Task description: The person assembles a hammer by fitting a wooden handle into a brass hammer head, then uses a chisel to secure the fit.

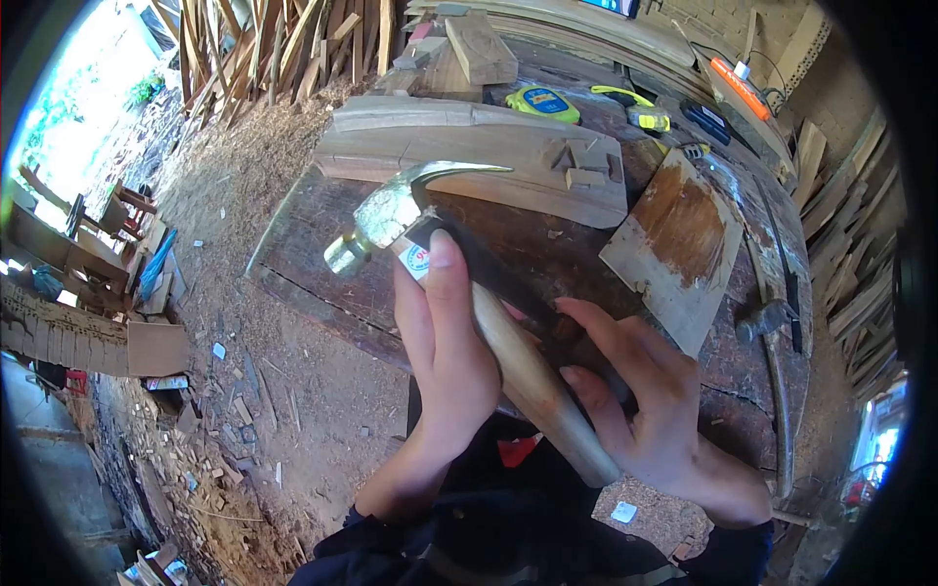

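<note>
My left hand (445,361) is wrapped round a claw hammer (532,376) just below its shiny metal head, thumb beside a small white label. The hammer lies diagonally, head at upper left and wooden handle toward lower right. Against the handle runs a dark flat tool (484,269), its upper end close to the hammer head and under my left thumb. My right hand (650,410) curls its fingers round the lower end of this dark tool, near the middle of the handle; its exact shape there is dark and partly hidden.
Beneath the hands is a worn wooden bench (313,249) with a shaped board (489,146), small wood blocks (586,176), a stained plate (684,230), a tape measure (543,103) and another hammer (767,320). Shavings cover the floor. Wood strips (293,49) stand behind.
</note>
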`<state>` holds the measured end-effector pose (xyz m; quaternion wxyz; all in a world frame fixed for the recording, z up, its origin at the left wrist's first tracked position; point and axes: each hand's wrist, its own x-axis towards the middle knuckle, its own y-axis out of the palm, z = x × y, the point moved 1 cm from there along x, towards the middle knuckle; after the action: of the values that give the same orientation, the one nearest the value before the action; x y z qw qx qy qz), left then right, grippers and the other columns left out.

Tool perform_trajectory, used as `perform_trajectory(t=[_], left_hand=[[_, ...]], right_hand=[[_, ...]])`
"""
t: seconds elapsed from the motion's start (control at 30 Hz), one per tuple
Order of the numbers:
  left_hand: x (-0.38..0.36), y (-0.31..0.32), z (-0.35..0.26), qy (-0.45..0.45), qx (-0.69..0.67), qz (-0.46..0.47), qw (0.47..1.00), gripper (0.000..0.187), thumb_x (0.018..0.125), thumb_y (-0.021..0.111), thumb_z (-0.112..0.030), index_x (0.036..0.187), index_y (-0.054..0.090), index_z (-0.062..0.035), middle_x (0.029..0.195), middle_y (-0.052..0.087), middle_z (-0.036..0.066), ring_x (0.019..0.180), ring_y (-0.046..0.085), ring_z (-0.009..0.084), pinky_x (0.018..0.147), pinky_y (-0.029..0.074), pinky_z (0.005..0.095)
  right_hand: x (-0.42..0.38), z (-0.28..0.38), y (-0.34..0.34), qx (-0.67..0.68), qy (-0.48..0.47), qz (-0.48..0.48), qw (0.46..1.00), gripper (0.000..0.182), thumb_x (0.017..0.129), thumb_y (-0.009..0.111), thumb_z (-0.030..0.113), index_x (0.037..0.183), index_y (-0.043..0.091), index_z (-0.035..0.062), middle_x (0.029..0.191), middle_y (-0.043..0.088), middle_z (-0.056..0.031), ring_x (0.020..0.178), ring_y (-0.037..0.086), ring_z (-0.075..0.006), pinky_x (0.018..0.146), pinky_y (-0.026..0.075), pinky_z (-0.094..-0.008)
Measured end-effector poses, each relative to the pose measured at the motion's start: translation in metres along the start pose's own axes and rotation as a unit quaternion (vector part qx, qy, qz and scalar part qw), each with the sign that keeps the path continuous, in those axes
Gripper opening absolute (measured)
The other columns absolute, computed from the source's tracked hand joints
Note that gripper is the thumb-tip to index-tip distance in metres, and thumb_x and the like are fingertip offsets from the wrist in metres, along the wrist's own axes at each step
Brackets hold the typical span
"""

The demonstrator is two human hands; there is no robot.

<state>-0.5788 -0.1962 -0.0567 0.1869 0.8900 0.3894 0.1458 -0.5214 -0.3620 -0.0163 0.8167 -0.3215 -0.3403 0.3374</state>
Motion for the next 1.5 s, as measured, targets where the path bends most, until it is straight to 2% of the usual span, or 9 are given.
perform_trajectory(t=[0.1, 0.2, 0.6, 0.7, 0.8, 1.03, 1.2, 1.33, 1.5], left_hand=[[0.001, 0.004, 0.000, -0.019, -0.010, 0.000, 1.000, 0.031, 0.115, 0.042, -0.034, 0.123, 0.050, -0.0046, 0.090, 0.062, 0.004, 0.067, 0.061, 0.0095, 0.061, 0.049, 0.0244], [0.006, 0.002, 0.005, -0.009, 0.036, -0.004, 0.999, 0.034, 0.114, 0.041, -0.041, 0.113, 0.052, -0.0085, 0.070, 0.062, 0.006, 0.049, 0.060, 0.0155, 0.046, 0.051, 0.0266], [0.007, 0.006, -0.003, -0.061, 0.042, -0.015, 0.997, 0.045, 0.114, 0.036, -0.048, 0.108, 0.054, -0.0065, 0.066, 0.060, 0.007, 0.047, 0.058, 0.0153, 0.045, 0.049, 0.0263], [0.005, -0.003, 0.004, -0.101, 0.036, 0.059, 0.992, 0.045, 0.115, 0.034, -0.046, 0.109, 0.053, -0.0065, 0.068, 0.060, 0.006, 0.048, 0.057, 0.0145, 0.046, 0.049, 0.0266], [0.006, 0.003, 0.009, -0.009, 0.059, 0.091, 0.994, 0.042, 0.115, 0.037, -0.045, 0.110, 0.052, -0.0055, 0.072, 0.061, 0.007, 0.053, 0.059, 0.0149, 0.048, 0.050, 0.0264], [0.006, -0.004, 0.008, -0.037, -0.040, -0.028, 0.998, 0.032, 0.113, 0.047, -0.041, 0.118, 0.049, -0.0099, 0.077, 0.061, 0.008, 0.055, 0.063, 0.0203, 0.049, 0.059, 0.0346], [0.005, -0.004, 0.009, -0.032, -0.011, -0.008, 0.999, 0.030, 0.112, 0.050, -0.039, 0.121, 0.051, -0.0100, 0.081, 0.063, 0.007, 0.056, 0.064, 0.0180, 0.049, 0.058, 0.0330], [0.004, 0.002, 0.006, -0.024, -0.060, 0.020, 0.998, 0.025, 0.113, 0.054, -0.029, 0.121, 0.051, -0.0056, 0.092, 0.063, 0.001, 0.077, 0.059, 0.0063, 0.069, 0.046, 0.0227], [0.002, 0.002, 0.006, -0.021, -0.061, 0.008, 0.998, 0.025, 0.113, 0.054, -0.028, 0.125, 0.051, -0.0062, 0.095, 0.063, 0.000, 0.078, 0.059, 0.0058, 0.070, 0.046, 0.0223]], right_hand=[[-0.003, -0.003, 0.003, -0.049, -0.019, -0.021, 0.998, 0.048, 0.090, 0.073, 0.009, 0.137, 0.066, 0.0029, 0.093, 0.067, -0.0124, 0.073, 0.068, -0.0262, 0.063, 0.053, -0.0361], [-0.003, -0.007, 0.001, -0.092, -0.048, -0.035, 0.994, 0.049, 0.088, 0.075, 0.009, 0.137, 0.067, 0.0033, 0.093, 0.067, -0.0117, 0.069, 0.067, -0.0247, 0.059, 0.053, -0.0359], [-0.003, -0.013, 0.006, -0.215, -0.102, -0.091, 0.967, 0.052, 0.087, 0.081, 0.028, 0.136, 0.072, 0.0141, 0.091, 0.062, -0.0048, 0.064, 0.064, -0.0174, 0.054, 0.053, -0.0331], [0.007, -0.015, 0.006, -0.311, -0.171, -0.140, 0.924, 0.050, 0.088, 0.080, 0.028, 0.136, 0.072, 0.0143, 0.090, 0.063, -0.0043, 0.064, 0.064, -0.0172, 0.054, 0.053, -0.0332], [0.009, -0.010, 0.002, -0.210, -0.116, -0.084, 0.967, 0.053, 0.088, 0.077, 0.014, 0.139, 0.067, 0.0054, 0.096, 0.067, -0.0100, 0.073, 0.069, -0.0234, 0.059, 0.054, -0.0350], [0.010, -0.013, -0.001, -0.043, -0.032, -0.018, 0.998, 0.047, 0.090, 0.076, 0.012, 0.136, 0.069, 0.0078, 0.089, 0.069, -0.0102, 0.068, 0.068, -0.0244, 0.059, 0.054, -0.0359], [0.012, -0.021, 0.001, 0.048, -0.041, -0.023, 0.998, 0.047, 0.090, 0.076, 0.011, 0.136, 0.068, 0.0043, 0.096, 0.073, -0.0161, 0.076, 0.070, -0.0305, 0.069, 0.056, -0.0374], [0.010, -0.021, -0.002, 0.049, -0.033, -0.024, 0.998, 0.048, 0.089, 0.077, 0.010, 0.136, 0.068, 0.0036, 0.099, 0.074, -0.0169, 0.076, 0.070, -0.0299, 0.070, 0.055, -0.0369], [0.010, -0.018, -0.002, 0.052, -0.024, -0.017, 0.998, 0.048, 0.089, 0.077, 0.009, 0.135, 0.068, 0.0026, 0.098, 0.073, -0.0158, 0.074, 0.068, -0.0284, 0.069, 0.055, -0.0370]])
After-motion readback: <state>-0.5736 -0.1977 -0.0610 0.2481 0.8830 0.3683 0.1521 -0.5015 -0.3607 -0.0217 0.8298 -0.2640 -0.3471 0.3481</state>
